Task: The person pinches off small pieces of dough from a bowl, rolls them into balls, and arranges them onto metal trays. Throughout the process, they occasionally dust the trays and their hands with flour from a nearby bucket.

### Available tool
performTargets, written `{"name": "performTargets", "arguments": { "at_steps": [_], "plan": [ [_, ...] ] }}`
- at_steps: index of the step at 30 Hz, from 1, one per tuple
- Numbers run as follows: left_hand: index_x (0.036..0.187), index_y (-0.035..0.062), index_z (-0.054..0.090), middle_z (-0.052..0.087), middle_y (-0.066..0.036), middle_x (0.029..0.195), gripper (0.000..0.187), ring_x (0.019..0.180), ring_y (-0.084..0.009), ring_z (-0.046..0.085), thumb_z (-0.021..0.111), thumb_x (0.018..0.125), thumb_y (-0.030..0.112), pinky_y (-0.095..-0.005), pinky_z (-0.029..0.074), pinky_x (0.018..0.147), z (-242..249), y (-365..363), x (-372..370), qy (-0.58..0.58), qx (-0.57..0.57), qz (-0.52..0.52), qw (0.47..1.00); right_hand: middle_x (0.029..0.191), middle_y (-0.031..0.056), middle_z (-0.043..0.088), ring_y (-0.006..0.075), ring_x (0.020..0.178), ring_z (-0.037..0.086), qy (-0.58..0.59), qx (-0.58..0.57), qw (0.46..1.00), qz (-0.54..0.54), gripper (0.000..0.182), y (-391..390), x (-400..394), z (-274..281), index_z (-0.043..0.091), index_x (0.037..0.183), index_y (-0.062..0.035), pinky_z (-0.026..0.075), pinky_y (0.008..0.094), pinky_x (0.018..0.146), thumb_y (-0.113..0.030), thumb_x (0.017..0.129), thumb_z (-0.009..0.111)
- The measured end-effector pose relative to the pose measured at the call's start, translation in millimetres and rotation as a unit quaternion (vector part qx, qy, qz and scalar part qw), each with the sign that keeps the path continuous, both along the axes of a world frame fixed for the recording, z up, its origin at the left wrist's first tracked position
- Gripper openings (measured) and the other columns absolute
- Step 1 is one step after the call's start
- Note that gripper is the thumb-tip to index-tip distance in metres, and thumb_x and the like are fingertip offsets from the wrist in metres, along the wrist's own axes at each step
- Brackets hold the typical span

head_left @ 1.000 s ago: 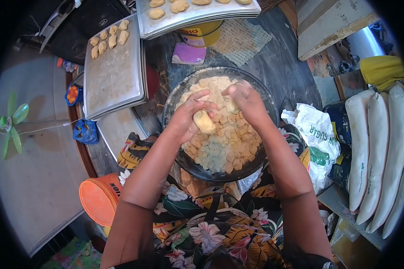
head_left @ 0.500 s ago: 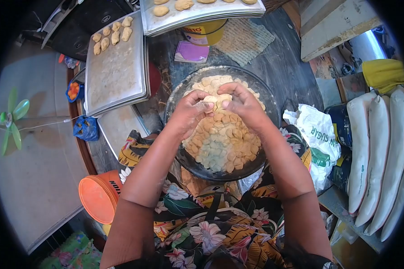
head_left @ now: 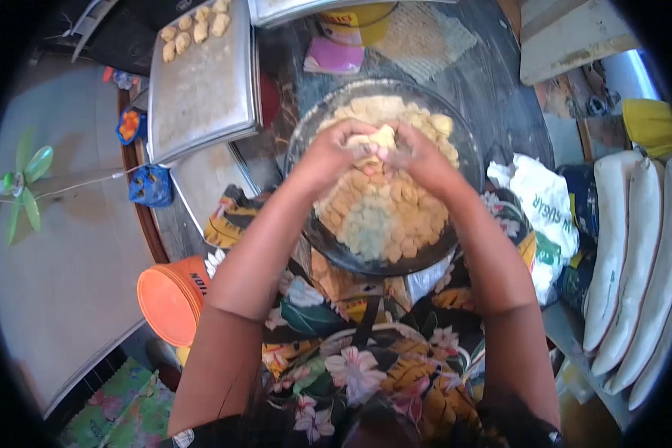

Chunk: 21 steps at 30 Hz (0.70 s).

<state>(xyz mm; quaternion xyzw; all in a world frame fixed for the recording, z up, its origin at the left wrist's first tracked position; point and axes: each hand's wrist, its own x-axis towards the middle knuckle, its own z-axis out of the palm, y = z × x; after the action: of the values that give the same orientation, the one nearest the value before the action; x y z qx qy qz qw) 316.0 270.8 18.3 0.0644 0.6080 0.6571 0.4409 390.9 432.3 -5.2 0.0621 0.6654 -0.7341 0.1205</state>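
Note:
A lump of pale yellow dough is pinched between my two hands, above a wide, round, dark basin. My left hand has its fingers curled round the lump from the left. From the other side my right hand grips it, fingers bent and thumb near the left one. Beneath them, the basin holds a heap of small dough pieces, paler toward the far side and browner nearer me. My fingers hide part of the lump and the heap's middle.
Metal trays are stacked at left, the top one bearing several dough lumps. Beyond the basin are a purple packet, a yellow bucket and a woven mat. A white sugar sack lies right; an orange bucket stands lower left.
My view has shifted, so the basin and trays appear higher and slightly farther right. My hands have come closer together around the dough, which is turned differently between the fingers.

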Motion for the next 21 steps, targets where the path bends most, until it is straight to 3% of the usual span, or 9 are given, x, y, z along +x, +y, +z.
{"name": "performTargets", "arguments": {
  "at_steps": [3,4,5,6,8,9,11,16,21],
  "plan": [
    [0.100,0.0000,0.055,0.059,-0.006,0.089,0.023,0.069,-0.0109,0.056,0.063,0.080,0.006,-0.0246,0.047,0.054,7,-5,-5,0.078,-0.054,-0.065,0.993,0.087,0.0039,0.054,0.0101,0.067,0.055,-0.065,-0.047,0.994,0.074,0.032,14,1,6,0.045,0.115,-0.0048,0.047,0.0247,0.057,-0.008,0.085,0.053],
    [0.098,-0.0005,0.056,0.059,-0.006,0.086,0.022,0.065,-0.0107,0.055,0.065,0.079,0.007,-0.0245,0.046,0.052,8,-8,-4,0.113,-0.094,-0.131,0.980,0.087,0.0039,0.054,0.0101,0.067,0.055,-0.064,-0.046,0.994,0.074,0.032,13,3,5,0.045,0.115,-0.0048,0.047,0.0247,0.057,-0.008,0.085,0.053],
    [0.096,-0.0010,0.057,0.059,-0.006,0.083,0.022,0.061,-0.0105,0.055,0.066,0.078,0.007,-0.0243,0.046,0.049,9,-11,-4,0.148,-0.133,-0.195,0.960,0.084,0.0036,0.054,0.0103,0.064,0.054,-0.079,0.012,0.990,0.114,0.031,11,6,4,0.046,0.114,-0.0048,0.047,0.0246,0.057,-0.006,0.084,0.052],
    [0.096,-0.0010,0.057,0.059,-0.006,0.083,0.022,0.061,-0.0105,0.055,0.066,0.078,0.007,-0.0243,0.046,0.049,8,-13,-2,0.149,-0.133,-0.194,0.960,0.081,0.0034,0.054,0.0105,0.062,0.054,-0.094,0.070,0.981,0.152,0.031,8,9,5,0.046,0.113,-0.0049,0.047,0.0245,0.056,-0.003,0.083,0.051],
    [0.095,-0.0008,0.058,0.059,-0.005,0.079,0.022,0.058,-0.0094,0.053,0.067,0.077,0.008,-0.0237,0.045,0.048,5,-15,-2,0.182,-0.163,-0.243,0.939,0.080,0.0032,0.054,0.0103,0.061,0.054,-0.091,0.089,0.981,0.143,0.027,7,11,11,0.049,0.108,-0.0036,0.047,0.0242,0.056,0.000,0.082,0.049],
    [0.096,-0.0002,0.059,0.058,-0.006,0.079,0.023,0.051,-0.0118,0.053,0.068,0.076,0.008,-0.0240,0.044,0.047,8,-16,-4,0.172,-0.155,-0.234,0.944,0.081,0.0035,0.054,0.0104,0.061,0.054,-0.092,0.083,0.983,0.133,0.025,12,9,11,0.050,0.105,-0.0034,0.047,0.0240,0.056,0.000,0.081,0.049],
    [0.095,-0.0001,0.059,0.058,-0.006,0.080,0.023,0.052,-0.0116,0.054,0.068,0.076,0.009,-0.0240,0.044,0.047,15,-17,-8,0.154,-0.141,-0.211,0.955,0.081,0.0039,0.054,0.0105,0.061,0.054,-0.092,0.078,0.985,0.122,0.023,21,7,14,0.051,0.103,-0.0032,0.047,0.0239,0.057,0.000,0.080,0.049],
    [0.091,0.0000,0.059,0.056,-0.003,0.076,0.020,0.058,-0.0082,0.051,0.069,0.077,0.011,-0.0228,0.044,0.048,24,-22,-16,0.166,-0.096,-0.148,0.970,0.083,0.0052,0.054,0.0117,0.064,0.055,-0.091,-0.044,0.994,-0.029,0.019,36,5,22,0.052,0.098,-0.0023,0.048,0.0243,0.058,-0.005,0.079,0.048],
    [0.091,0.0003,0.060,0.056,-0.004,0.080,0.017,0.064,-0.0091,0.052,0.067,0.077,0.008,-0.0225,0.044,0.050,26,-26,-18,0.153,-0.115,-0.181,0.965,0.081,0.0052,0.054,0.0125,0.060,0.054,-0.062,-0.128,0.979,-0.149,0.019,43,2,19,0.052,0.096,-0.0039,0.048,0.0243,0.056,-0.003,0.078,0.045]
  ]
}}
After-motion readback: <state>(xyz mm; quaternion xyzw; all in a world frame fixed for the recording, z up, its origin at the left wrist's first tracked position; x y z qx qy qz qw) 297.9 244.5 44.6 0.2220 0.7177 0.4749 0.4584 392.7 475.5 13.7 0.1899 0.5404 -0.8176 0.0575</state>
